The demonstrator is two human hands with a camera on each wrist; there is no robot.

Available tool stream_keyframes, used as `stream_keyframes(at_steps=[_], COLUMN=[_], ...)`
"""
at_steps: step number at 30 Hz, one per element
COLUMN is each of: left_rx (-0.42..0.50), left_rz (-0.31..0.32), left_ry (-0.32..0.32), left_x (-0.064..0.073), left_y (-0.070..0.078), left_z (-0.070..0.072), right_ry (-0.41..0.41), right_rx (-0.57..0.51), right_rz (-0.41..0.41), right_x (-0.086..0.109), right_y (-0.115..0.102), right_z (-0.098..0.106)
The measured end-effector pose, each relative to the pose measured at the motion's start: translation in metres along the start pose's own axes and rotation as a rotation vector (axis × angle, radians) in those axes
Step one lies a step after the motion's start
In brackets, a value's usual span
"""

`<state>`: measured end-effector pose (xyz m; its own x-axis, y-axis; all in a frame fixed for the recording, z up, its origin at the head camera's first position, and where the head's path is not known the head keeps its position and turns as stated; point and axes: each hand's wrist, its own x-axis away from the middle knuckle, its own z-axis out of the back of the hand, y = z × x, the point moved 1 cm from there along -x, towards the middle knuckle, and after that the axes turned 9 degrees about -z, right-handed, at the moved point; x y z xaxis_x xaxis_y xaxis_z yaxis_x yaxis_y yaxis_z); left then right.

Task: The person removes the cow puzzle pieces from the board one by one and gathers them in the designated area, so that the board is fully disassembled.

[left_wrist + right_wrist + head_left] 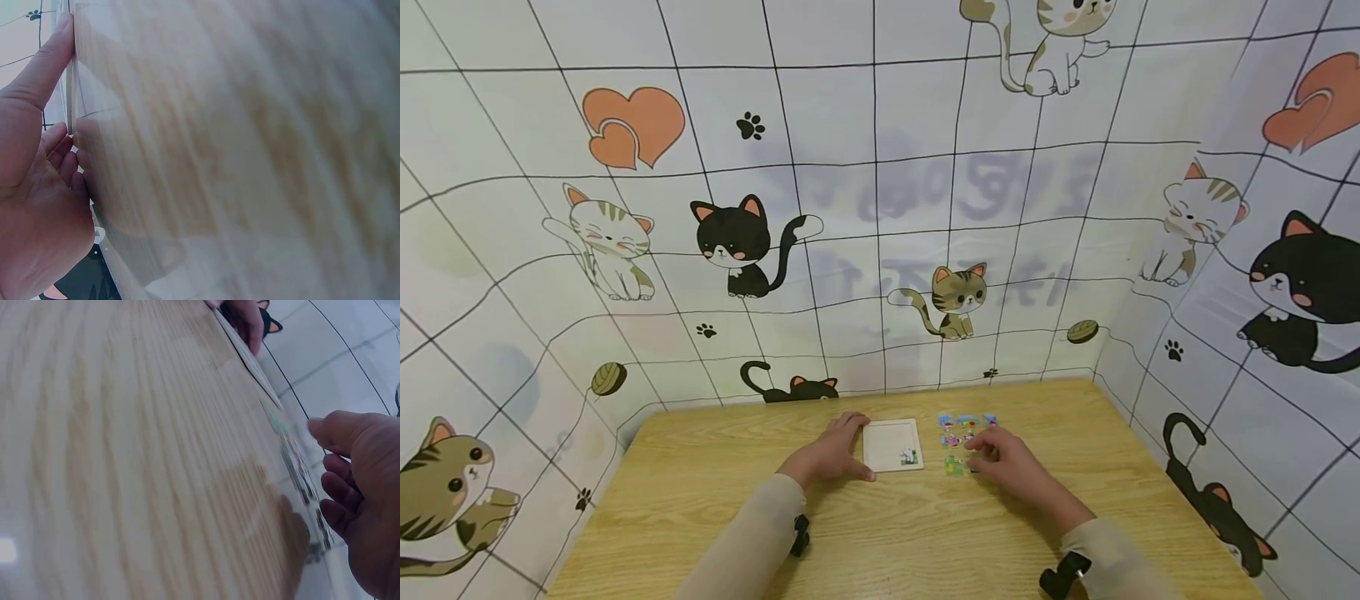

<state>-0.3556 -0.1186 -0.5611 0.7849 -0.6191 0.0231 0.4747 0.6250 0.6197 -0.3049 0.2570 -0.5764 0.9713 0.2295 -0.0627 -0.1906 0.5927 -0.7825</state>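
Note:
A square white puzzle tray (887,446) lies on the table, with one puzzle piece (910,456) in its front right corner. My left hand (833,450) rests along the tray's left side, thumb at the front corner and fingers toward the back corner. The left wrist view shows that thumb (47,65) extended along the tray's thin edge. To the right of the tray, my right hand (1003,462) is over several colourful puzzle pieces (953,465), fingers loosely bent and partly covering them. No piece shows between its thumb and fingers in the right wrist view.
The wooden table (880,533) runs back to a wall cloth (835,192) printed with cats and grid lines. More cloth hangs at both sides. A dark strap device (801,536) sits on the left wrist, another (1063,575) on the right.

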Motion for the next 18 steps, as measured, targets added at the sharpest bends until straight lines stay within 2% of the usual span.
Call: stream_keyframes(at_steps=[4, 10, 18], left_rx=[-0.003, 0.0, -0.004], left_rz=[-0.005, -0.011, 0.001], left_ry=[0.005, 0.011, 0.006], left_x=[-0.002, -0.003, -0.003], left_y=[-0.003, -0.006, -0.007], left_z=[0.0, -0.003, -0.003], right_ry=[0.023, -0.037, -0.119], right_rx=[-0.001, 0.041, 0.266], right_rz=[0.017, 0.1, 0.195], right_x=[-0.005, -0.018, -0.038], right_y=[-0.016, -0.041, -0.061], right_z=[-0.015, -0.035, -0.057])
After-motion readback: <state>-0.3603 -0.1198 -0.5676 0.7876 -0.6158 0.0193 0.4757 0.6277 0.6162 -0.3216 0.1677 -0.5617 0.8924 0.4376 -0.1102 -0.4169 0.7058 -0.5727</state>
